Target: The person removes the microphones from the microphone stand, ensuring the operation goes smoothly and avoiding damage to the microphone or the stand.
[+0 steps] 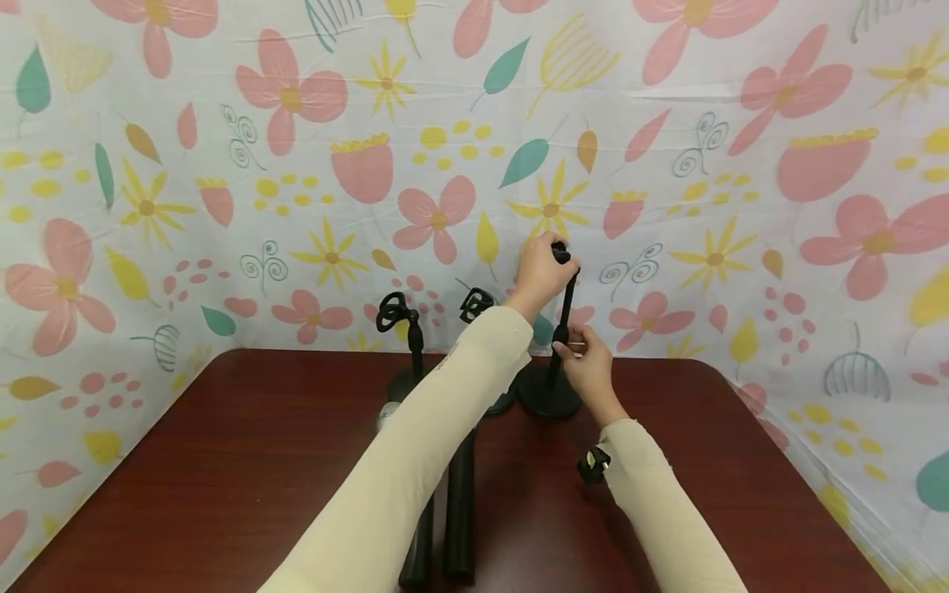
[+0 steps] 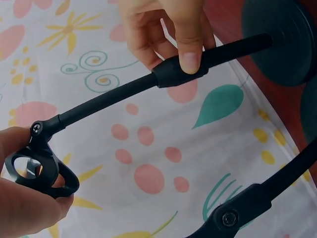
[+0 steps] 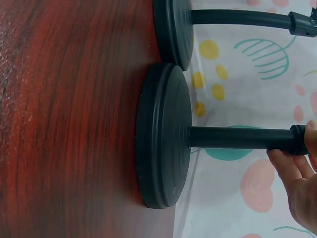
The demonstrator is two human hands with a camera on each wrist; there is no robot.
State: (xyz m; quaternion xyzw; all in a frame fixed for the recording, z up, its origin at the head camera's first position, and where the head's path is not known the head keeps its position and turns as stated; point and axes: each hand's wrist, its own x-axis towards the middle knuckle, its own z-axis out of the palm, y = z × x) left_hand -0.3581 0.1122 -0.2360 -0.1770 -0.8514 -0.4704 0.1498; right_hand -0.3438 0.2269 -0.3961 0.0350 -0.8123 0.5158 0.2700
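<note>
A black desktop microphone stand [image 1: 566, 306] stands on its round base [image 3: 171, 144] near the table's back edge, its pole extended upward. At the top, my left hand [image 1: 544, 270] holds the microphone clip [image 2: 45, 171] between thumb and fingers. Lower on the pole, my right hand [image 1: 589, 371] pinches the thicker collar [image 2: 171, 73], thumb on one side and fingers on the other. The left forearm crosses in front of a second stand and hides much of it; only its clip [image 1: 477, 305] and part of its base show in the head view.
A third stand [image 1: 417, 338] is farther left, its clip raised. Two black microphones [image 1: 460, 515] lie toward the front of the dark red table [image 1: 222, 461], partly under the left sleeve; one silver mesh head [image 1: 386, 413] peeks out. A flowered cloth [image 1: 437, 165] hangs behind.
</note>
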